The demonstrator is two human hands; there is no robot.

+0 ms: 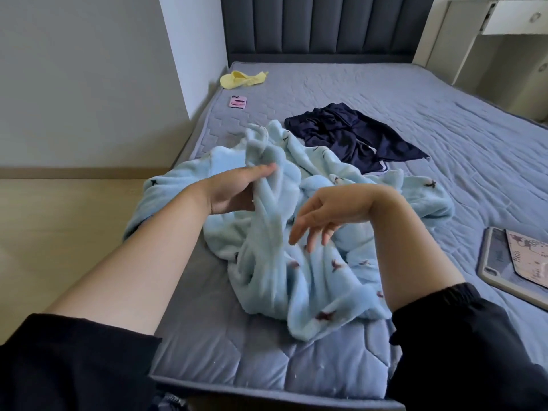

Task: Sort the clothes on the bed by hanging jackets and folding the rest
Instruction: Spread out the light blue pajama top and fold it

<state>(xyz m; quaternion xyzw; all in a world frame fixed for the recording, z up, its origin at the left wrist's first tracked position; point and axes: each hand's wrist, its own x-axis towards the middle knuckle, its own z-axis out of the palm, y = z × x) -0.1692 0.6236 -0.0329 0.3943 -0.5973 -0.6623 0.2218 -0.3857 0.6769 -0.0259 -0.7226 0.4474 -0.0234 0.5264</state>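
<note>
A light blue fleece garment [299, 262] with small dark bow prints lies crumpled on the near left part of the grey-blue bed [444, 129]. My left hand [234, 188] grips a raised fold of it, thumb on top, fingers hidden in the fabric. My right hand [323, 215] hovers just above the fleece with fingers spread and pointing down, holding nothing. Behind the fleece lies a dark navy garment [350, 134] with white trim, spread flat. A small yellow garment [240, 79] sits near the headboard at the bed's left edge.
A pink phone [237, 101] lies on the mattress near the left edge. A tablet in a case [516, 259] rests at the right. A dark padded headboard [320, 25] stands at the back, white furniture [510, 22] at the far right, wooden floor [59, 221] to the left.
</note>
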